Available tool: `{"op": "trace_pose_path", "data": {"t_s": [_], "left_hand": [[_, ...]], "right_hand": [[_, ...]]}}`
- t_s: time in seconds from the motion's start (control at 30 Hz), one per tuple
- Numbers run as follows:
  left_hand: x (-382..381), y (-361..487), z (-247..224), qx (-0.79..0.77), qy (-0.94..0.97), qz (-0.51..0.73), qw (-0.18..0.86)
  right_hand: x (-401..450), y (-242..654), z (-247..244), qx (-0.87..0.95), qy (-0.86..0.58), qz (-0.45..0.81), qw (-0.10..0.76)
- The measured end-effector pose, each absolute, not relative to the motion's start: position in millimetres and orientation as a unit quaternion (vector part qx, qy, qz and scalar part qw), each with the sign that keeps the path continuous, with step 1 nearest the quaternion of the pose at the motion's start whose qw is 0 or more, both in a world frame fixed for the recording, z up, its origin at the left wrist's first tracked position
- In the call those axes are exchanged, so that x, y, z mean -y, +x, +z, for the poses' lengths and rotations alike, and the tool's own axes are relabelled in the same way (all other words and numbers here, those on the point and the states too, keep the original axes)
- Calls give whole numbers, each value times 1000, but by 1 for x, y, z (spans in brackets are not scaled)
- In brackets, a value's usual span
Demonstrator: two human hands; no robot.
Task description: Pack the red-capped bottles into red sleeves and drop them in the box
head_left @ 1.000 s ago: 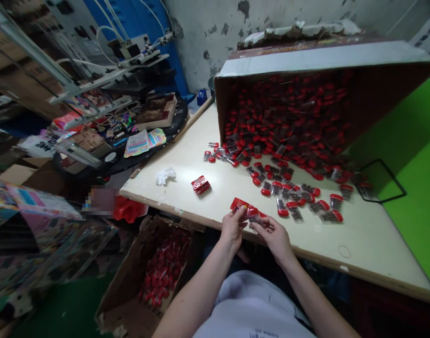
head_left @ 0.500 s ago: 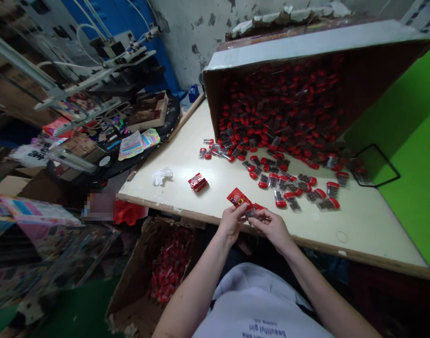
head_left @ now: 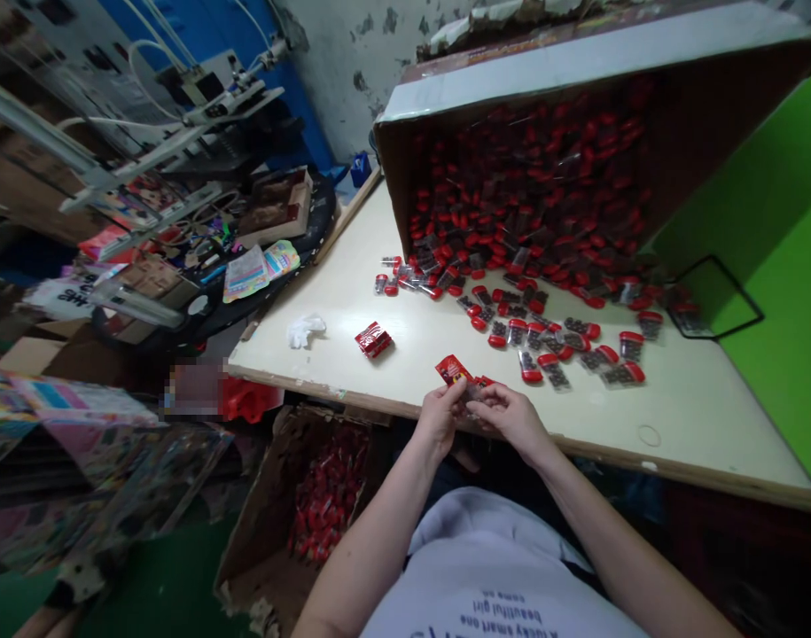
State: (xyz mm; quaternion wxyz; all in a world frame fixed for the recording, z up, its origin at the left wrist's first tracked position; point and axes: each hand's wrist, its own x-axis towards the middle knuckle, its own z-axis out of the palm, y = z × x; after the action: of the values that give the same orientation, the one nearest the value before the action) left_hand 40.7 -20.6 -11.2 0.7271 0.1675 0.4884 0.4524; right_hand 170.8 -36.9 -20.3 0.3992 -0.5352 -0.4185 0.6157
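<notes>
From here I see the left hand (head_left: 438, 418) and right hand (head_left: 511, 420) together, both pinching a red packet (head_left: 453, 369) at the tabletop (head_left: 704, 425) edge; a fumbled pinch could drop it.

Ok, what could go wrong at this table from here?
Two risks, I'd say. The tipped cardboard carton has its open mouth toward the table, with red-capped packets heaped inside, so more could slide out among the loose ones. The red packet pinched between the left hand and right hand sits over the table's front edge, so a slip could drop it below, near the open cardboard box.
</notes>
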Motion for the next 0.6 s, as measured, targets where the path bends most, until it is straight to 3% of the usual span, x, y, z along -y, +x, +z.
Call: {"op": "trace_pose_path", "data": {"t_s": [0.27,0.6], "left_hand": [[23,38,1,-472,98,425,766],[42,41,6,-450,114,436,771]], "right_hand": [[43,189,-17,570,-490,518,407],[36,186,-30,574,-495,498,422]]}}
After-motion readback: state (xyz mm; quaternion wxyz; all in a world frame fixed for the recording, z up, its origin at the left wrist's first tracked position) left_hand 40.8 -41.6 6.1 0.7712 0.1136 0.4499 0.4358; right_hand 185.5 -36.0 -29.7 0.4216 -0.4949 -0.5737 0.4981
